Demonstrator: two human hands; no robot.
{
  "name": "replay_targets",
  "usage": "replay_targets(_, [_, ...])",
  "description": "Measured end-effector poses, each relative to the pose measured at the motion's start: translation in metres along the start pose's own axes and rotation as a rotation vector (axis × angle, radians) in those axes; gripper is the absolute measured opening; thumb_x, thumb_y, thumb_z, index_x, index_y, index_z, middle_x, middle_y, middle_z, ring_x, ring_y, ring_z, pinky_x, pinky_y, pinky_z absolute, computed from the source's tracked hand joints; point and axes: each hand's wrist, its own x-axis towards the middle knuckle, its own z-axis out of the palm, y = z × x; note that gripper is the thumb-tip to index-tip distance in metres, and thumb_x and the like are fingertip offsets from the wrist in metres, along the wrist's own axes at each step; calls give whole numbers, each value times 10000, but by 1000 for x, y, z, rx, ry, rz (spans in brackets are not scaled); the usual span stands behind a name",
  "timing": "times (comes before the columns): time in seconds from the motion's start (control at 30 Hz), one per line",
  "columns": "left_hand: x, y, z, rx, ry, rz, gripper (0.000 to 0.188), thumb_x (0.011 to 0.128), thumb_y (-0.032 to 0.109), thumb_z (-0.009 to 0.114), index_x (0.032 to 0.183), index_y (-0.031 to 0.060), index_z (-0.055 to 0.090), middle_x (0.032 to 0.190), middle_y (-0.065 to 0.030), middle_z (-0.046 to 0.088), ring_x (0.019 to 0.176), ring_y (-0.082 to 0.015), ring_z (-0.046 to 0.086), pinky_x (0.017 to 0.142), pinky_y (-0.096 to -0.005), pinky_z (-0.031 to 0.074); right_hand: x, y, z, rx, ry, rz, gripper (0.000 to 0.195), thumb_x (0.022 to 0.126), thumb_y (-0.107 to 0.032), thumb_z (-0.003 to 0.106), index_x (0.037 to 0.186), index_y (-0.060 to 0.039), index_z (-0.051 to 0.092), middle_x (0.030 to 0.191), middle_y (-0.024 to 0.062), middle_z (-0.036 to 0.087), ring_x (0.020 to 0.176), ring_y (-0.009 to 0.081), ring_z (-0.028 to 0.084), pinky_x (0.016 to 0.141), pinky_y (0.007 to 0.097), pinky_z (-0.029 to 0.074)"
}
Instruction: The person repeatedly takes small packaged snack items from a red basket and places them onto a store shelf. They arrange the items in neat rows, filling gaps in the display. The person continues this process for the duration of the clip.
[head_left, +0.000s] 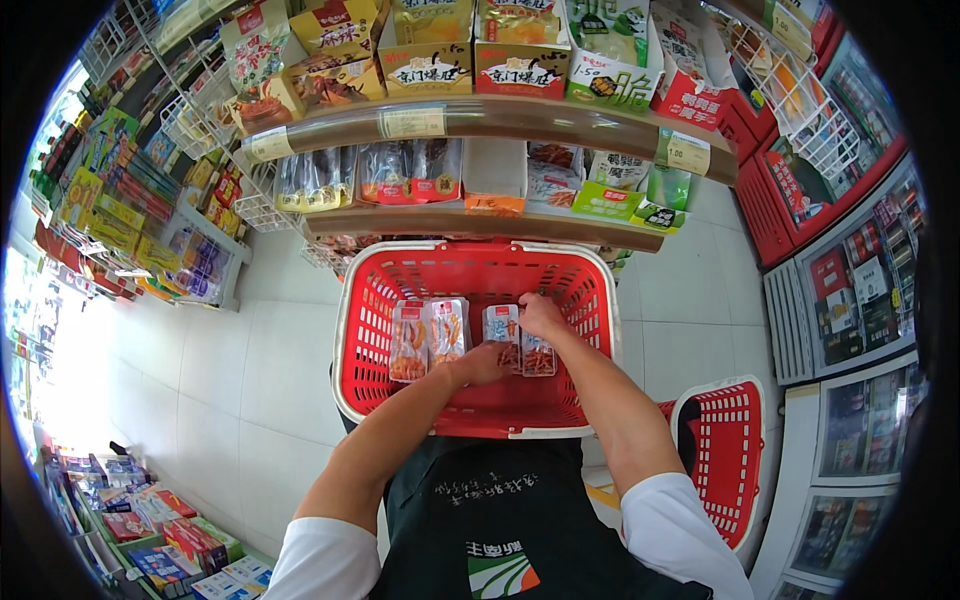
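A red plastic shopping basket (465, 420) with a white rim is in front of my body. Two stacks of clear snack packs (409, 337) with orange contents stand side by side in its left half. Right of them lie two narrow snack packs (539, 358) with reddish-brown pieces. My left hand (491, 361) touches the lower part of the nearer pack (501, 319), its fingertips partly hidden. At the top of the rightmost pack is my right hand (541, 315), fingers bent; whether it grips that pack cannot be told.
Shelves (487, 221) of packaged snacks stand just beyond the basket. A second red basket (731, 465) is at lower right. Glass-door fridges (855, 292) line the right side. Boxed goods (180, 540) sit at lower left, and a snack rack (217, 262) stands at upper left.
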Motion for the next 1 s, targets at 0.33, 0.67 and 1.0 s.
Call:
replay_targets(0.33, [-38, 68, -74, 137, 288, 161, 409, 845, 230, 670, 1186, 15, 602, 1050, -241, 654, 966, -387, 640, 861, -443, 509, -80, -62, -105, -139, -8, -391, 276, 882, -258, 619, 1109, -105, 660, 959, 120, 711, 899, 289, 678, 790, 445, 526])
replay_targets(0.67, [-43, 152, -190, 385, 1148, 551, 396, 766, 98, 737, 1132, 27, 603, 1333, -181, 506, 1245, -390, 458, 998, -450, 427, -101, -61, -194, 162, 861, -639, 329, 851, -145, 682, 1165, -115, 593, 804, 78, 643, 688, 272, 659, 615, 395, 520])
replay_targets(1.0, [-18, 153, -195, 463, 1128, 561, 273, 784, 85, 715, 1056, 81, 703, 1303, -160, 554, 1263, -388, 455, 1029, -459, 415, -74, -61, -194, -56, 1022, -780, 118, 833, -108, 664, 943, -94, 703, 782, 69, 628, 733, 289, 627, 650, 390, 501])
